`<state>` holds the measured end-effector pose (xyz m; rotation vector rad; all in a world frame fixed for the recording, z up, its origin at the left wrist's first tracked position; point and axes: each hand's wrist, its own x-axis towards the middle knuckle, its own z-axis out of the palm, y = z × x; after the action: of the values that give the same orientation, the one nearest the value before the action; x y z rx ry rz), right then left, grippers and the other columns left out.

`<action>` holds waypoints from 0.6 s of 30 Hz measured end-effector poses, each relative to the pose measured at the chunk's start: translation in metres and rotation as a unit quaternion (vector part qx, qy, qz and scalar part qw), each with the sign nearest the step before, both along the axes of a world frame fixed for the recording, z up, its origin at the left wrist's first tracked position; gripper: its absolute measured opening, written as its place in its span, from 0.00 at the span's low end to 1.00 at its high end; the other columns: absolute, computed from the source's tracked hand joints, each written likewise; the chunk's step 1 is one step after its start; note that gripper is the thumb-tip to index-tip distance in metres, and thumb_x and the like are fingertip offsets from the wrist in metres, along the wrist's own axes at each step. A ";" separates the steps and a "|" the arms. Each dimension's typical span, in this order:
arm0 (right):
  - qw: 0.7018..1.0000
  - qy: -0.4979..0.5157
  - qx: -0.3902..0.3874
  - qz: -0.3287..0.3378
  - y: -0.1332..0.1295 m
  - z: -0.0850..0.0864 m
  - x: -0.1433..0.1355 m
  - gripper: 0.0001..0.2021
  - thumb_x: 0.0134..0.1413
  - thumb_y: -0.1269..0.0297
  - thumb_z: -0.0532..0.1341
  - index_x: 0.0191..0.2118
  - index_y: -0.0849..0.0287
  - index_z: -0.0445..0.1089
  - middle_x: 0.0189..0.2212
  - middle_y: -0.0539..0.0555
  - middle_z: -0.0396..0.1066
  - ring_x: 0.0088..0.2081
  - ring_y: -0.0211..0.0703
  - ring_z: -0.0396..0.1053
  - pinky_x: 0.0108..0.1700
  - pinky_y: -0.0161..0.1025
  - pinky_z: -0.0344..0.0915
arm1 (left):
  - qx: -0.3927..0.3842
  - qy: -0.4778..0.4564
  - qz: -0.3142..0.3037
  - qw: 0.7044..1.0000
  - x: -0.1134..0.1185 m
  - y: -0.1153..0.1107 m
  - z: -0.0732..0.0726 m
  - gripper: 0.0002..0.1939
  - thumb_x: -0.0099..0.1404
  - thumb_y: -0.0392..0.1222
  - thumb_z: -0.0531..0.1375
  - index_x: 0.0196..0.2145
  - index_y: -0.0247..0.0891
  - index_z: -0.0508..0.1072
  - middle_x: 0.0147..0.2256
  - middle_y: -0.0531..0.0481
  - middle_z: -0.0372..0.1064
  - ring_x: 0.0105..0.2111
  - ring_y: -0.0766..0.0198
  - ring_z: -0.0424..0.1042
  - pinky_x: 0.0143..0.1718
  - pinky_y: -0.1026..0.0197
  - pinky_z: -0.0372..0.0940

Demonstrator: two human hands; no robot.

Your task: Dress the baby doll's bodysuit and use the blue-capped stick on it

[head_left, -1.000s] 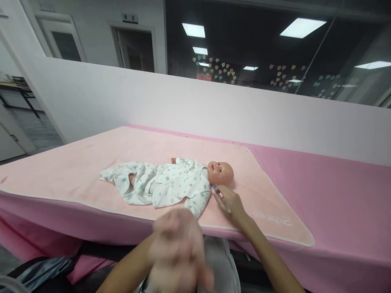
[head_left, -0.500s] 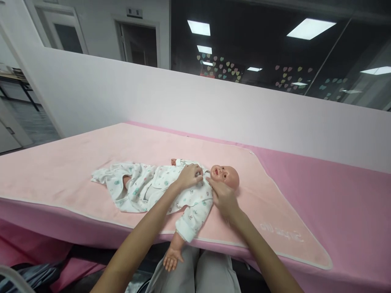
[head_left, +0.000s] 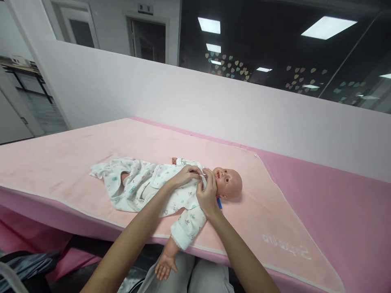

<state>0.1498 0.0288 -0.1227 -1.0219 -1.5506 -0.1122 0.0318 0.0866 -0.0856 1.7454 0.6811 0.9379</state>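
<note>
A baby doll (head_left: 230, 184) lies on its back with its bald head to the right. It wears a white printed baby top (head_left: 180, 199) and matching printed pants (head_left: 130, 189), with one leg partly bare. My left hand (head_left: 187, 176) rests on the doll's chest, fingers bent and pinching the top near the neckline. Close beside the chin, my right hand (head_left: 207, 192) is closed, its fingertips on the same collar area. The fingertips of both hands almost meet; the exact bit of cloth between them is hard to see. The doll's near arm (head_left: 168, 258) hangs over the edge.
Under the doll is a light pink mat (head_left: 262, 219) with white lettering, on a darker pink padded surface (head_left: 330, 203). A white partition (head_left: 159, 93) runs behind it. A small blue strip (head_left: 219, 203) shows beside the doll's neck. My knees are below the front edge.
My right hand has moved left from beside the doll's face onto the collar, its fingers now bent in towards my left hand. The camera view has shifted slightly.
</note>
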 end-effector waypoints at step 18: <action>0.999 -0.018 0.027 0.005 0.005 -0.001 0.003 0.19 0.45 0.79 0.48 0.45 0.62 0.62 0.44 0.58 0.62 0.50 0.40 0.60 0.53 0.42 0.62 | 0.004 -0.016 0.022 1.000 -0.001 0.008 -0.007 0.06 0.49 0.34 0.58 0.23 0.31 0.76 0.28 0.48 0.72 0.34 0.61 0.69 0.41 0.63 0.61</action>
<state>0.1524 0.0340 -0.1240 -0.9744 -1.5760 -0.1664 0.0312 0.0942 -0.0923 1.7252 0.6972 0.9989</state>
